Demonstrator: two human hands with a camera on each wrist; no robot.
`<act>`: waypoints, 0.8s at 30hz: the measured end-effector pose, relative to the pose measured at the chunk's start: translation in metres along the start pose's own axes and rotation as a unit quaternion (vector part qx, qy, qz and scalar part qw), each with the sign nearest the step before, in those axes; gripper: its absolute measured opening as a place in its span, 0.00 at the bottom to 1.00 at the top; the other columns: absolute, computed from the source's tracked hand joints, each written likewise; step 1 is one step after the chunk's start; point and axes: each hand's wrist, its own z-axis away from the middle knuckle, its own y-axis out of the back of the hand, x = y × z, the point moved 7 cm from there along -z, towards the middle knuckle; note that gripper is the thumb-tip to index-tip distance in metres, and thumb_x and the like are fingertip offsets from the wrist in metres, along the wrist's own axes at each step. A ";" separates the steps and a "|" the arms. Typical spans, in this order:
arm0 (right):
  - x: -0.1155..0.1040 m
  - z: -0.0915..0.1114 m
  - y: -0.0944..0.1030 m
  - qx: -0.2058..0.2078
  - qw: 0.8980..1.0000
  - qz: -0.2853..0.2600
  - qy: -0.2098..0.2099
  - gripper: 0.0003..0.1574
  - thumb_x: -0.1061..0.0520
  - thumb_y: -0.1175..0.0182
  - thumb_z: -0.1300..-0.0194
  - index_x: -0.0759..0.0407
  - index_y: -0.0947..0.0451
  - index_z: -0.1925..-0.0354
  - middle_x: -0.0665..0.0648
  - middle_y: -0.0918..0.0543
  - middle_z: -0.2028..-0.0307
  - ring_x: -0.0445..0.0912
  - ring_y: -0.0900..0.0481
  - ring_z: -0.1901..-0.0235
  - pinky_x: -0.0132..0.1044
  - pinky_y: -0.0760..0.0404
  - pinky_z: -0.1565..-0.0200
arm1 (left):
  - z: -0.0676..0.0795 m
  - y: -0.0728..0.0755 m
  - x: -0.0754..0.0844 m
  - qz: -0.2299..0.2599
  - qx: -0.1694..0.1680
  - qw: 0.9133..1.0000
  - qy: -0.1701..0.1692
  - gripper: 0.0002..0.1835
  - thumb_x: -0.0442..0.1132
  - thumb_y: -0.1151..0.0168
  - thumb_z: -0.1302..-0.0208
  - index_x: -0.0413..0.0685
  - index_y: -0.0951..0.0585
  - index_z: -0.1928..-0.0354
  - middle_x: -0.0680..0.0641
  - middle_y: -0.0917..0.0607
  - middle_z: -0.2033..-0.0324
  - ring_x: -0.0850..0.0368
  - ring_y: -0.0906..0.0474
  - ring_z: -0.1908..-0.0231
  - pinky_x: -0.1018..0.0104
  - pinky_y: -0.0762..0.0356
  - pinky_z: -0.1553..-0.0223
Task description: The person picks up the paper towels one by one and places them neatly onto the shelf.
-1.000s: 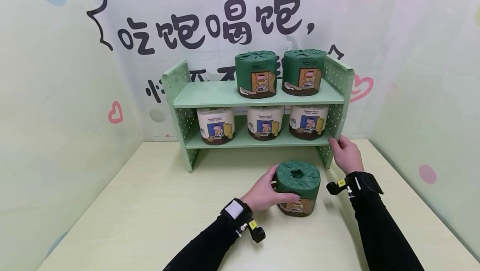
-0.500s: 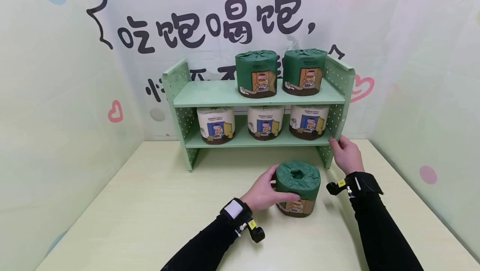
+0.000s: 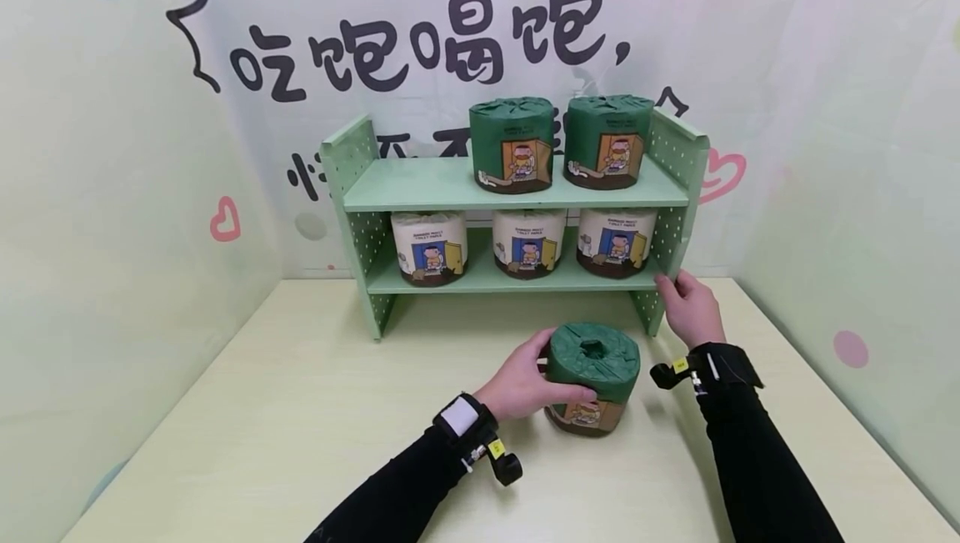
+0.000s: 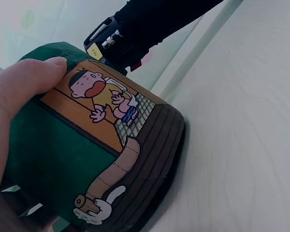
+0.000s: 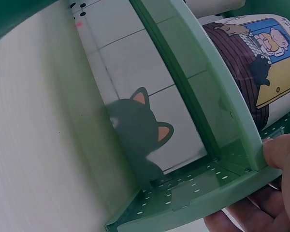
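Note:
My left hand [image 3: 525,380] grips a green-wrapped toilet paper roll [image 3: 595,359] in front of the shelf. The thumb lies across its printed front; the other fingers go behind it, mostly hidden. In the left wrist view the roll [image 4: 53,140] leans across the picture close to the tabletop; whether its base touches cannot be told. My right hand [image 3: 692,309] holds the right side panel of the green shelf [image 3: 450,184] at the lower board's height. In the right wrist view, the thumb [image 5: 282,153] is inside the panel and the fingers are outside.
On the upper board, two green toilet paper rolls [image 3: 512,147] stand toward the right. Three white toilet paper rolls [image 3: 429,247] stand spaced along the lower board. The pale tabletop [image 3: 300,409] meets printed backdrops [image 3: 247,134] at the back and sides.
The green roll in my left hand tilts slightly, its base shifting a little left. My right hand keeps its hold on the shelf. The head view has shifted slightly.

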 end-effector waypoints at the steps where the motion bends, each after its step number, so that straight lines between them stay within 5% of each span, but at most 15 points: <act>1: 0.000 0.000 0.000 0.000 1.000 0.001 0.001 0.29 0.43 0.55 0.20 0.65 0.24 0.44 0.66 0.22 0.63 0.55 0.29 0.65 0.41 0.34 0.73 | 0.000 0.000 0.000 0.001 -0.001 1.000 -0.001 0.46 0.49 0.18 0.53 0.64 0.33 0.32 0.62 0.25 0.46 0.63 0.27 0.49 0.61 0.24 0.51; 12: 0.001 -0.001 -0.001 0.003 1.000 0.006 0.004 0.27 0.43 0.54 0.21 0.65 0.23 0.50 0.61 0.27 0.71 0.54 0.30 0.68 0.40 0.36 0.75 | 0.005 0.008 0.004 -0.005 -0.003 1.000 -0.002 0.47 0.50 0.19 0.53 0.64 0.34 0.31 0.62 0.25 0.45 0.63 0.27 0.49 0.59 0.24 0.50; 20: 0.001 -0.001 0.000 -0.001 1.000 -0.005 0.000 0.29 0.44 0.54 0.21 0.65 0.24 0.42 0.68 0.19 0.56 0.56 0.28 0.63 0.42 0.33 0.70 | 0.007 0.013 0.008 -0.006 -0.001 1.000 -0.008 0.46 0.49 0.19 0.52 0.64 0.34 0.31 0.62 0.25 0.45 0.63 0.27 0.49 0.59 0.24 0.50; 24: 0.000 0.000 0.001 0.001 1.000 -0.002 0.000 0.29 0.43 0.54 0.21 0.65 0.24 0.43 0.67 0.20 0.60 0.55 0.29 0.64 0.41 0.34 0.71 | 0.008 0.017 0.008 -0.008 0.005 1.000 -0.003 0.46 0.51 0.19 0.52 0.66 0.34 0.31 0.63 0.25 0.44 0.63 0.28 0.48 0.59 0.24 0.51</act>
